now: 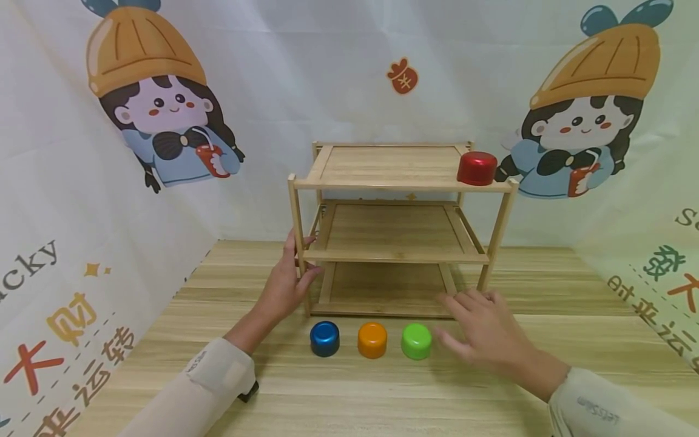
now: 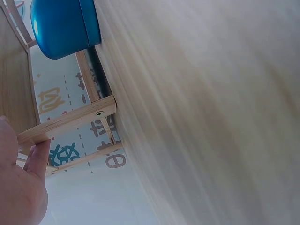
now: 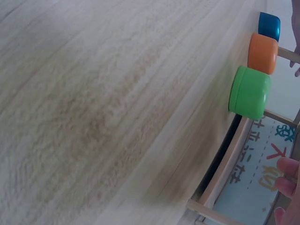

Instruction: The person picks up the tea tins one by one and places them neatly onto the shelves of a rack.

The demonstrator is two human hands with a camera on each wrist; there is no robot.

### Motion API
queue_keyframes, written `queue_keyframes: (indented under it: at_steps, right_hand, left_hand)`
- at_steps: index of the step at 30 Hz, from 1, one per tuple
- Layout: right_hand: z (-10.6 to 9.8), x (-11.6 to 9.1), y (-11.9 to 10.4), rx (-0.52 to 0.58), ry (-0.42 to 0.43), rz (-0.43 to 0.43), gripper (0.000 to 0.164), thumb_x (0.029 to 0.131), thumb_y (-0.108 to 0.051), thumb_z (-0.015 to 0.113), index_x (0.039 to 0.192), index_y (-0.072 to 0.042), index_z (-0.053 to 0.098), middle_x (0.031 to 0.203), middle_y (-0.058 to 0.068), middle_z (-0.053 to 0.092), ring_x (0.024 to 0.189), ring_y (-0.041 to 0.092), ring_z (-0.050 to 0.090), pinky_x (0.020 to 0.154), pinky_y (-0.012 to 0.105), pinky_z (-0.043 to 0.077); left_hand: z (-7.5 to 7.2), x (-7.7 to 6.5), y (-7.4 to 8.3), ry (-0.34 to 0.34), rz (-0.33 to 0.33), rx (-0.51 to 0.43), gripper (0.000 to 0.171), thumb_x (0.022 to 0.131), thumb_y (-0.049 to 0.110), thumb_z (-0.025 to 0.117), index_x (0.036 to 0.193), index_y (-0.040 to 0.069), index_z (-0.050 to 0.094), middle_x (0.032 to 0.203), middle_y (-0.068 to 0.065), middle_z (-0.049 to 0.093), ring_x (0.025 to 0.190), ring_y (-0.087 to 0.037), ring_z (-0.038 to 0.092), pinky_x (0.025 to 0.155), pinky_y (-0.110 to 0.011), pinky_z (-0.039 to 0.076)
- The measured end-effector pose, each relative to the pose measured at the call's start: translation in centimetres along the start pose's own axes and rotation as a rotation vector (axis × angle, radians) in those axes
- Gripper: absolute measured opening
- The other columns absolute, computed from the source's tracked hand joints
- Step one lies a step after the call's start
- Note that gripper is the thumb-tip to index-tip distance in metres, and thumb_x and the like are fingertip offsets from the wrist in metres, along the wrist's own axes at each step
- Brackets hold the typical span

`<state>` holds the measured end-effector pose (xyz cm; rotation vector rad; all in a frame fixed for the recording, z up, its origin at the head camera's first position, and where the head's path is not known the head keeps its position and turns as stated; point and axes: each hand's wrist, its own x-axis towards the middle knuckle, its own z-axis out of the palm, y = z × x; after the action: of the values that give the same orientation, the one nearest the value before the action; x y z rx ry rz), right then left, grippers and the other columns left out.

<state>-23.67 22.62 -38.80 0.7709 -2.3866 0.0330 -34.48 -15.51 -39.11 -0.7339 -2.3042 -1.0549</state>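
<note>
A three-tier wooden shelf rack (image 1: 393,258) stands on the table. My left hand (image 1: 286,282) holds its left front post, thumb on the inner side; the left wrist view shows the fingers (image 2: 40,159) against the wood. My right hand (image 1: 486,328) is by the rack's lower right front, fingers loosely bent and holding nothing. Just left of its thumb sits a small green round canister (image 1: 416,341). Beside that, in a row before the rack, are an orange canister (image 1: 372,340) and a blue canister (image 1: 324,338). A shiny red canister (image 1: 477,168) rests on the top tier's right front corner.
The wood-grain table (image 1: 349,400) reaches back to a white printed cloth (image 1: 338,73), which hangs behind and at both sides. A small black object (image 1: 249,392) shows beside the left cuff.
</note>
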Motion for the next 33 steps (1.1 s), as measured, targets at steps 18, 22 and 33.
queue_keyframes:
  at_steps: [18,22,33]
  right_hand:
    - [1.8,0.4,-0.7,-0.013,-0.023,-0.02,0.054,0.091,-0.055,0.061,0.127,-0.015,0.068,0.111,0.005,0.075,0.099,0.024,0.064,0.08,0.049,0.046]
    - [2.2,0.5,-1.0,-0.011,-0.051,-0.024,0.055,0.091,-0.057,0.061,0.128,-0.016,0.068,0.113,0.003,0.074,0.102,0.023,0.064,0.083,0.05,0.046]
    - [2.9,0.6,-1.6,-0.016,-0.049,-0.06,0.055,0.092,-0.06,0.058,0.129,-0.019,0.067,0.111,0.001,0.075,0.099,0.023,0.065,0.082,0.05,0.048]
  left_hand:
    - [0.0,0.0,-0.2,-0.001,-0.004,0.002,0.09,0.099,0.011,0.068,0.162,0.025,0.006,0.154,-0.004,0.047,0.095,-0.023,0.072,0.069,-0.028,0.061]
    - [0.0,0.0,-0.2,-0.003,-0.012,0.001,0.09,0.099,0.011,0.067,0.162,0.026,0.005,0.154,-0.003,0.047,0.096,-0.023,0.071,0.069,-0.028,0.061]
    - [-0.1,0.0,-0.1,-0.009,-0.015,0.008,0.089,0.099,0.012,0.067,0.162,0.028,0.006,0.153,-0.003,0.047,0.097,-0.023,0.07,0.07,-0.032,0.063]
